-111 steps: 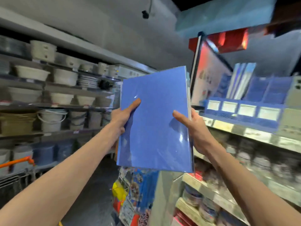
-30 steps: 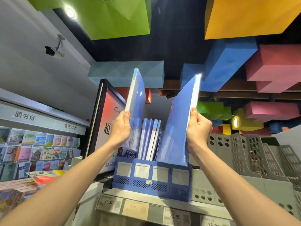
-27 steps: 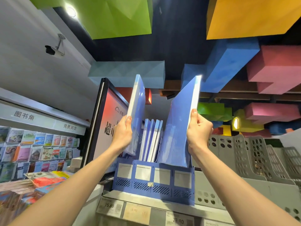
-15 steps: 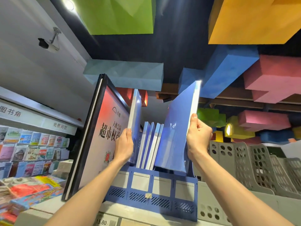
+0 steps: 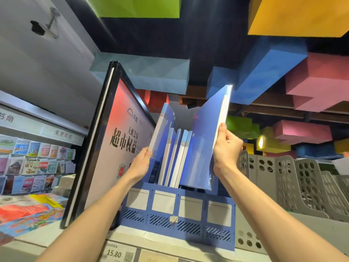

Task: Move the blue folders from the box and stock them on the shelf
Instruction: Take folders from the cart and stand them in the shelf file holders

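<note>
Where the blue rack (image 5: 177, 210) stands on the shelf (image 5: 132, 236), two folders are held over it. The left folder (image 5: 163, 127) is clasped at its near edge by the left grip (image 5: 140, 165), close beside the sign (image 5: 122, 140). The right folder (image 5: 204, 146), tilted rightward, is pinched by the right grip (image 5: 226, 148), its lower end just above the rack's near wall. More folders (image 5: 177, 154) are stood upright between them. Grey racks (image 5: 283, 184) are seen at the right.

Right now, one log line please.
left hand: holds leftmost folder in blue rack | right hand: grips tilted folder at right slot | stage: stocking
</note>
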A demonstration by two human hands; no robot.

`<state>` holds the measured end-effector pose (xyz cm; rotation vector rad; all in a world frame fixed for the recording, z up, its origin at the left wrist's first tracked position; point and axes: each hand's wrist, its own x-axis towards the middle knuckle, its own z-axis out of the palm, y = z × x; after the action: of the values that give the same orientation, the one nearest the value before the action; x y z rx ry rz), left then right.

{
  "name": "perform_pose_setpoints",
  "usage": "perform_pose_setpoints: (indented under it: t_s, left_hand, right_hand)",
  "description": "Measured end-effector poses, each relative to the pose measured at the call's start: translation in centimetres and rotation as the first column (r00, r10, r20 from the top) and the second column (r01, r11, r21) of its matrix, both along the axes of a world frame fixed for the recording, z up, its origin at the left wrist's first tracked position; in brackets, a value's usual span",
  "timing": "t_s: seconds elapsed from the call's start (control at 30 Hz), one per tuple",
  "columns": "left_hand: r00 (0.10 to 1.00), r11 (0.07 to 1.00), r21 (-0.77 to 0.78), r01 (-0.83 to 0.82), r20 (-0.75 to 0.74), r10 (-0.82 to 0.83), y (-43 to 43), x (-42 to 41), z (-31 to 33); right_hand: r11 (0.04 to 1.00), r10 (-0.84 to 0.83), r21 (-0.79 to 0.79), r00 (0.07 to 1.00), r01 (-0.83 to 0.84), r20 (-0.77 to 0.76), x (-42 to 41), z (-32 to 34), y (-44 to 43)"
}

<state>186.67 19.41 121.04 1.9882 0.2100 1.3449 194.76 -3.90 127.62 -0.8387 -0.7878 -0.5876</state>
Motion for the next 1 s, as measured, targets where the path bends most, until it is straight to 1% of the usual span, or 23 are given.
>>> perform_pose_setpoints:
  t_s: [0.07, 0.2, 0.3, 0.4, 0.53, 0.67, 0.8, 0.87, 0.93, 1.0]
  left_hand:
    - [0.998, 0.999, 0.03, -0.015, -0.054, 0.016, 0.2, -0.5, -0.4]
    - [0.99, 0.986, 0.147, -0.076, -0.105, 0.092, -1.1, -1.2, -1.3]
    - [0.979, 0.975, 0.203, -0.095, -0.159, 0.128, -1.7, -1.6, -1.5]
    - [0.958, 0.951, 0.264, -0.159, -0.193, 0.214, -1.2, -1.9, -2.1]
    - [0.958, 0.956, 0.233, -0.18, -0.178, 0.224, -0.7, -2.2, -3.0]
    - [0.941, 0.943, 0.247, -0.223, -0.198, 0.274, -1.6, -2.5, -3.1]
    - [0.946, 0.961, 0.137, -0.241, -0.186, 0.264, -2.7, -2.9, -2.2]
    - [0.95, 0.962, 0.126, -0.244, -0.167, 0.263, -3.8, -2.9, -1.5]
    - [0.941, 0.933, 0.174, -0.316, -0.07, 0.331, -5.3, -2.7, -0.8]
    - [0.915, 0.869, 0.301, -0.392, 0.028, 0.403, -7.0, -2.4, -0.3]
  right_hand:
    - [1.0, 0.0, -0.007, 1.0, 0.0, -0.011, 0.0, -0.3, 0.5]
    - [1.0, 0.015, -0.017, 1.0, -0.015, -0.021, 0.5, -0.9, 1.6]
    - [0.999, 0.024, -0.026, 0.999, -0.025, -0.026, 0.7, -0.9, 1.7]
    - [0.998, 0.052, -0.017, 0.998, -0.052, -0.022, 0.6, -1.0, 1.0]
    - [0.998, 0.061, -0.01, 0.998, -0.061, -0.013, 0.5, -1.0, 0.1]
    - [0.998, 0.06, -0.007, 0.998, -0.06, -0.01, 0.6, -0.7, -0.8]
    - [0.998, 0.057, 0.001, 0.998, -0.057, -0.005, 0.0, -0.8, -2.2]
    - [0.999, 0.053, 0.003, 0.999, -0.053, 0.012, 0.0, -0.9, -3.0]
    - [0.999, 0.038, 0.005, 0.999, -0.038, 0.021, 0.1, -1.0, -3.5]
    - [0.999, 0.031, 0.009, 0.999, -0.031, 0.021, -0.1, -1.3, -3.9]
